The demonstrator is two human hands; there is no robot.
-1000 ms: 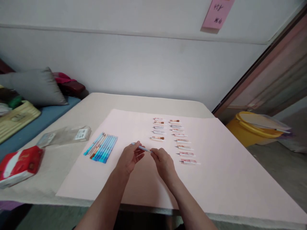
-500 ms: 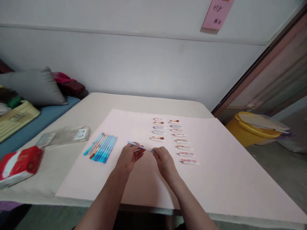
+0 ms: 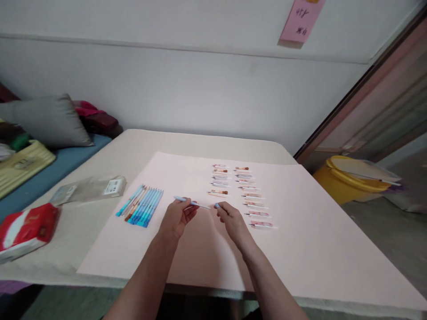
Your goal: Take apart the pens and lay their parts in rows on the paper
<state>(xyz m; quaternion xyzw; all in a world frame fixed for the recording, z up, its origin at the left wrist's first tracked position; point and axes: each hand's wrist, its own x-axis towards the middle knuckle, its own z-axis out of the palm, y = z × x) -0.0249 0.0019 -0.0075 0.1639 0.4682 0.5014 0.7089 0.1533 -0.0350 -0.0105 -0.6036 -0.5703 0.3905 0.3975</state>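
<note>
My left hand [image 3: 176, 218] pinches a light blue pen [image 3: 187, 201] that points right, its thin white tip bare. My right hand [image 3: 230, 218] is closed on a small blue cap [image 3: 217, 206], a short gap right of the pen's tip. Both hover over a pink paper sheet [image 3: 300, 249]. A bundle of blue pens [image 3: 142, 205] lies side by side to the left. Two columns of small pen parts [image 3: 245, 191] lie just beyond my right hand.
A beige table [image 3: 140, 142] carries the sheet. A clear plastic box [image 3: 90, 187] and a red tissue pack [image 3: 25, 229] sit at its left. A grey pillow [image 3: 46, 120] lies on a blue bed beyond. A yellow bucket [image 3: 350, 178] stands at the right.
The hands have drawn apart: the cap has come off the pen in my right hand, and my left hand has shifted the pen slightly left.
</note>
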